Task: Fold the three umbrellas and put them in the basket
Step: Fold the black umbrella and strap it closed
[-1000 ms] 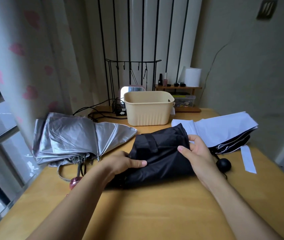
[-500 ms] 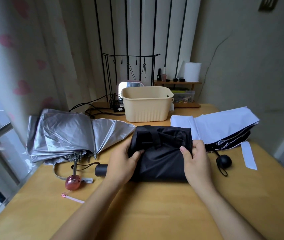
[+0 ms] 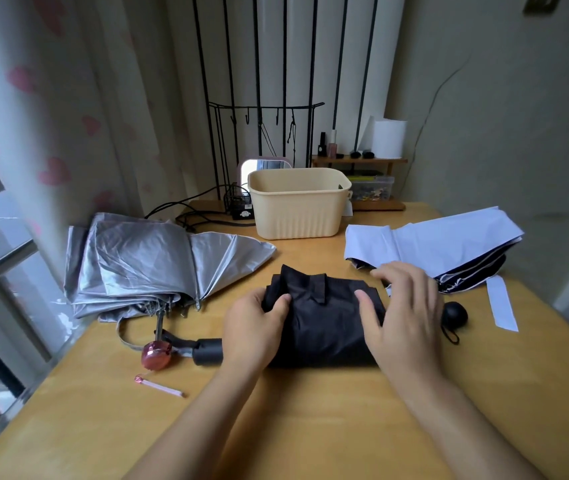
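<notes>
A black umbrella (image 3: 324, 320) lies across the near middle of the wooden table (image 3: 311, 427), its canopy gathered into a loose bundle with a closure strap (image 3: 317, 289) lying over the top. Its black handle (image 3: 208, 351) sticks out to the left, flat on the table. The left end of the bundle is grasped by the left hand (image 3: 252, 330), with the thumb pressed into the fabric on top. The right hand (image 3: 404, 313) is laid over the right end with the fingers spread and slightly blurred; the thumb touches the fabric, but whether anything is gripped cannot be told.

To the left, a silver umbrella (image 3: 144, 261) is spread in loose folds, and its pink translucent handle (image 3: 156, 355) rests on the table just beside the black handle. A thin pink strap (image 3: 158, 386) lies nearer the table's edge.

To the right, a white umbrella with a black lining (image 3: 449, 244) lies partly collapsed, with a white strap (image 3: 501, 306) trailing toward the near side. A round black handle (image 3: 454, 315) with a wrist loop is seen just beside the right hand.

A cream plastic basket (image 3: 297, 216) stands upright at the far middle of the table, well apart from the black umbrella; nothing is seen over its rim. Behind it, a small mirror (image 3: 264, 166) and a black wire rack (image 3: 265, 112) are placed, and a wooden shelf (image 3: 359, 161) carries a paper roll (image 3: 388, 138).
</notes>
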